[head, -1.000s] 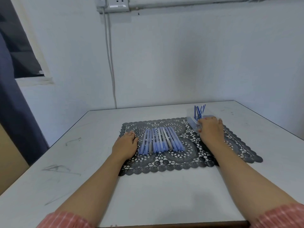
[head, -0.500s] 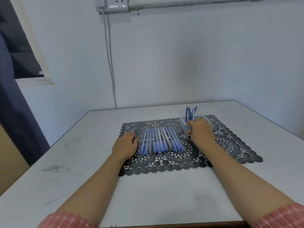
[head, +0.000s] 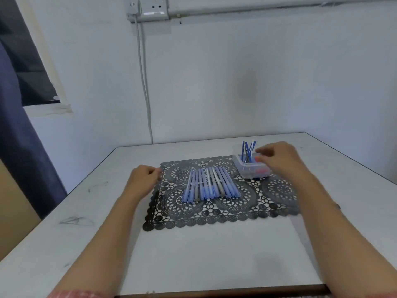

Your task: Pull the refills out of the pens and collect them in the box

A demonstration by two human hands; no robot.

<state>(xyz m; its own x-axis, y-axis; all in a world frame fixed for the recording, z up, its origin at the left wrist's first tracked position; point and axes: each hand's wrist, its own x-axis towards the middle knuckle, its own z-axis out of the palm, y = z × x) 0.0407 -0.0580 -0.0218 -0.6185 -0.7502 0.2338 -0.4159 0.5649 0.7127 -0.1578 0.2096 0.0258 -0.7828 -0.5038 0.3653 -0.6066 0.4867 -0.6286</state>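
Observation:
Several blue pens lie side by side in a row on the middle of a black lace mat. A small clear plastic box stands on the mat's far right part, with several blue refills sticking up out of it. My right hand hovers at the box's right rim, blurred, fingers apart and holding nothing. My left hand is curled at the mat's far left corner, pinching its edge, which is lifted off the table.
The white table runs to a dark front edge close to me. A wall stands right behind the table, with a cable hanging down it. A dark curtain hangs at the left.
My right hand has set the box upright on the mat and slipped off to its right. My left hand went from lying flat to pinching the mat's left edge, which now curls up.

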